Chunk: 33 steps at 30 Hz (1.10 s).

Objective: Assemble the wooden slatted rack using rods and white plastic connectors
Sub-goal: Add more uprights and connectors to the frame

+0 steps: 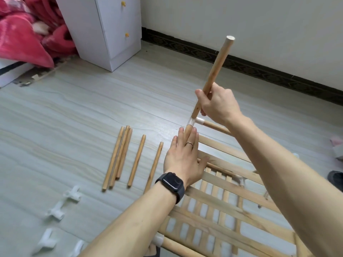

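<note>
Two hands meet at a white connector on the far corner of the slatted rack, which lies on the floor. Above it, the right hand curls round a tilted rod whose lower end meets the connector's top. Below it, the left hand, fingers straight, straddles a short rod. Five loose rods lie further left, with spare connectors nearer the viewer.

I'm looking at a pale wood-grain floor here, white cabinet with yellow knobs sitting beside a pink blanket, dark patterned baseboard running along the cream wall.
</note>
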Each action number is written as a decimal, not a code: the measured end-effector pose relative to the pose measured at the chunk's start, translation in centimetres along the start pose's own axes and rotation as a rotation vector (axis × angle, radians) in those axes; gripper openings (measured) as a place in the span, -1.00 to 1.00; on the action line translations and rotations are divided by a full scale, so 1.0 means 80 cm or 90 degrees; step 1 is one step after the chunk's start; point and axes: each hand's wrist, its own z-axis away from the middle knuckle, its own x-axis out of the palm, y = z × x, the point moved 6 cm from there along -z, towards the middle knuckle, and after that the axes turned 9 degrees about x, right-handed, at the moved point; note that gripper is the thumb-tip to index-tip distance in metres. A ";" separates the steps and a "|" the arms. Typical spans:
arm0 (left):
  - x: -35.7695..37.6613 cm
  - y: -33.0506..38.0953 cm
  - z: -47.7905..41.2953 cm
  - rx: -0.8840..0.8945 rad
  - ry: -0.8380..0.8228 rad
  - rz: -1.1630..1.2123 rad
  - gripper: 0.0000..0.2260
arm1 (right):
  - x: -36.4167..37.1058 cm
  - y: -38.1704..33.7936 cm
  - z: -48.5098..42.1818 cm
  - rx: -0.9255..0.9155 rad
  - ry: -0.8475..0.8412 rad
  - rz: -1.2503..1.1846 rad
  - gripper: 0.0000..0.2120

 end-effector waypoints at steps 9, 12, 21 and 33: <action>-0.006 0.006 0.012 -0.020 -0.001 -0.006 -0.33 | 0.000 -0.012 0.016 0.031 0.009 0.034 -0.65; -0.008 0.007 0.012 -0.027 0.005 0.001 -0.32 | -0.018 -0.023 0.008 0.048 0.002 -0.117 -0.76; -0.003 0.009 0.018 -0.007 0.014 -0.004 -0.32 | -0.008 -0.057 -0.005 0.066 0.079 -0.676 -0.65; -0.008 0.012 0.022 -0.011 -0.003 0.038 -0.35 | -0.008 -0.055 -0.004 0.093 -0.001 -0.636 -0.59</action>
